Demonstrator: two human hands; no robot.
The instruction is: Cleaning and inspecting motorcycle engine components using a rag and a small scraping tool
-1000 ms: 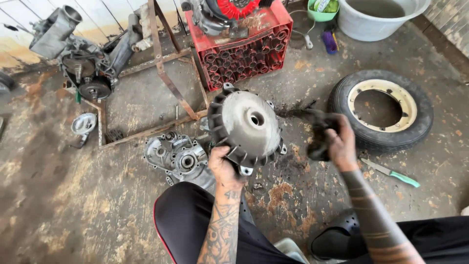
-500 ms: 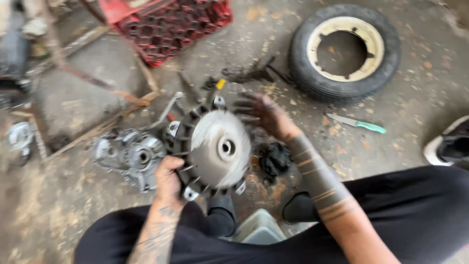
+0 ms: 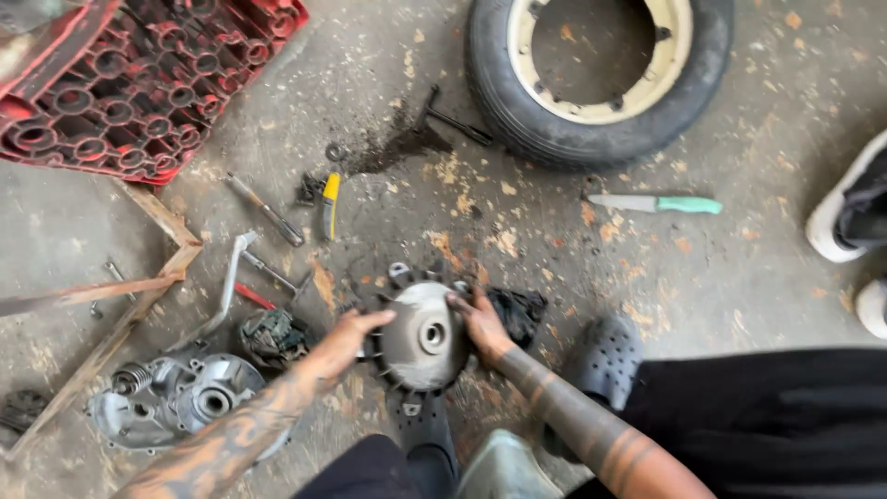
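Note:
A round grey metal fan wheel with black fins around its rim (image 3: 420, 337) sits low over the oily concrete floor in front of my knees. My left hand (image 3: 344, 340) grips its left edge. My right hand (image 3: 478, 323) holds its right edge, fingers spread on the face. Just right of the wheel a dark greasy rag (image 3: 519, 312) lies on the floor, partly behind my right hand.
A grey engine casing (image 3: 185, 399) lies at lower left beside a wooden frame (image 3: 139, 296). Loose tools (image 3: 268, 211) and a yellow-handled one (image 3: 330, 199) lie ahead. Farther off are a tyre on a cream rim (image 3: 596, 79), a green-handled knife (image 3: 658, 204) and a red crate (image 3: 139, 83).
The wheel has come down from upright at chest height to low over the floor. My right hand left the rag and took the wheel's right edge. The view tilted down and closer.

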